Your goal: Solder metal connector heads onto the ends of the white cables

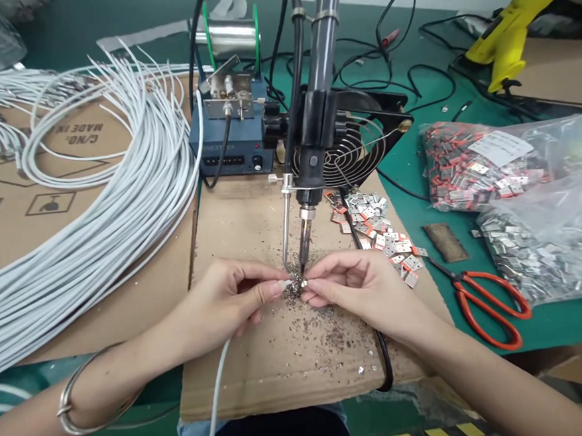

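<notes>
My left hand [244, 294] pinches the end of a white cable [218, 389], whose length hangs down past the cardboard's front edge. Opposite it, my right hand [350, 283] is closed on a small metal USB connector, mostly hidden by the fingertips. Both sets of fingertips meet just under the tip of a soldering iron [305, 237], which is clamped upright in a stand. A thin solder feed tube [286, 231] points down at the same spot. Bits of solder [324, 335] lie scattered on the cardboard sheet [236, 228] below.
Loose USB connectors [397, 247] lie right of the iron, before a black fan [355, 140]. Orange-handled scissors [491, 307] and bags of metal parts [486, 161] are farther right. A bundle of white cables [134, 182] fills the left. Behind stands a blue solder feeder [231, 146] with a spool [232, 37].
</notes>
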`<state>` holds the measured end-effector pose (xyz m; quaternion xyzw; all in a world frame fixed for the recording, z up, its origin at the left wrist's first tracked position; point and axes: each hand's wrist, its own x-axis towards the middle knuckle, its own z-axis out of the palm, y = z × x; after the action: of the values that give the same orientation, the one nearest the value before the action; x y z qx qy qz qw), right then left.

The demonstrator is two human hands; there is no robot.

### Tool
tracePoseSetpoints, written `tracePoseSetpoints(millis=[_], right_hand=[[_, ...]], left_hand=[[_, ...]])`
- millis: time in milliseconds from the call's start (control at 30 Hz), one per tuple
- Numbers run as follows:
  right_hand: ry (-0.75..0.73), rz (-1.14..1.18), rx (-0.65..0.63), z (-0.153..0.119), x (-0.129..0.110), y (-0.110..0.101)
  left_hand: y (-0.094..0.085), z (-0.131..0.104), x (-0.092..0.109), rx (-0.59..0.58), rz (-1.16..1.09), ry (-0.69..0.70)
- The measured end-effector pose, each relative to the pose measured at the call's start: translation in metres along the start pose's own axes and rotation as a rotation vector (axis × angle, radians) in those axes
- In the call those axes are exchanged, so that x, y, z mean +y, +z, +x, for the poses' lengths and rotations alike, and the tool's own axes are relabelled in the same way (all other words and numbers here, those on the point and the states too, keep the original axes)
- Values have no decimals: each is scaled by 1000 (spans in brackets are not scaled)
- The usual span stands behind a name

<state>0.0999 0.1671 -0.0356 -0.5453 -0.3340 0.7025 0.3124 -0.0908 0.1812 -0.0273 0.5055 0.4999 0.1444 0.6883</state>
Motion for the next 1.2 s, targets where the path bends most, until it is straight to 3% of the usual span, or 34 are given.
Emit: tracePoseSetpoints(millis=[267, 667, 1200], right_hand=[[-21, 54, -24, 1, 2, 1], [-31, 63, -64, -1, 0, -1], [39, 70, -71, -2, -8, 0]], left_hand=[[0, 3, -1, -11, 13, -6], [-1, 3, -2, -59, -56, 100], [-2, 3, -2, -124, -111, 17]])
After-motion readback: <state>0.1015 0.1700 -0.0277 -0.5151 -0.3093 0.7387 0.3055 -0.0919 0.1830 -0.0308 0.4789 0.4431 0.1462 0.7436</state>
